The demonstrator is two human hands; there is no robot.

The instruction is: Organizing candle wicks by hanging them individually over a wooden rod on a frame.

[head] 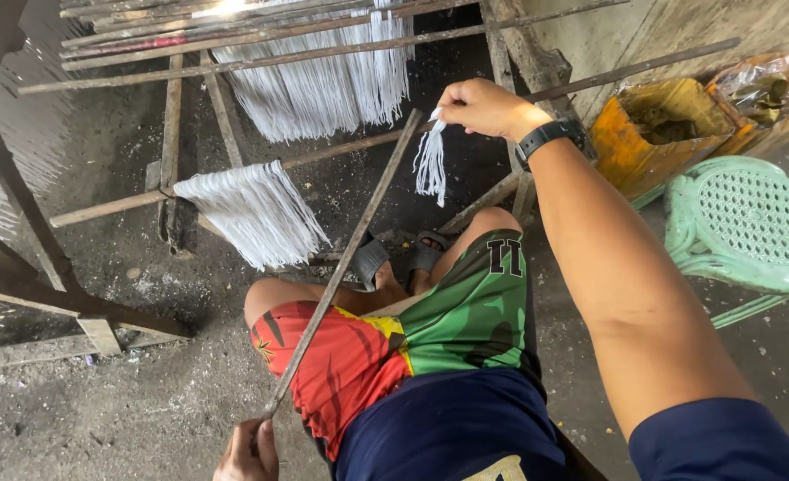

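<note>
The person sits low, knees up, in red, green and navy shorts (430, 356), feet in dark sandals (394, 258) on a gritty floor (145, 401).

The left hand (250, 452) sits at the bottom edge, its grip closed around the near end of a long thin stick (341, 267). The stick slants up and away across the left thigh, its far end close to the right hand.

The right hand (483, 109) reaches forward with a dark watch (547, 135) on the wrist. Its fingers pinch the top of a small bundle of white noodle strands (431, 165), which hangs straight down from the grip, just beside the stick's upper end. Whether the bundle touches the stick I cannot tell.

Beyond the knees, a wider sheet of white noodles (256, 214) drapes over a horizontal pole (100, 209), well apart from both hands. Farther back more noodles (323, 85) hang from poles on a rough wooden rack (225, 116).

To the right, a pale green plastic stool (746, 227) stands near the right arm. Behind it are two yellow-orange containers (653, 134), lined with clear plastic and holding dark scraps. A wooden frame (47, 267) stands on the left.
</note>
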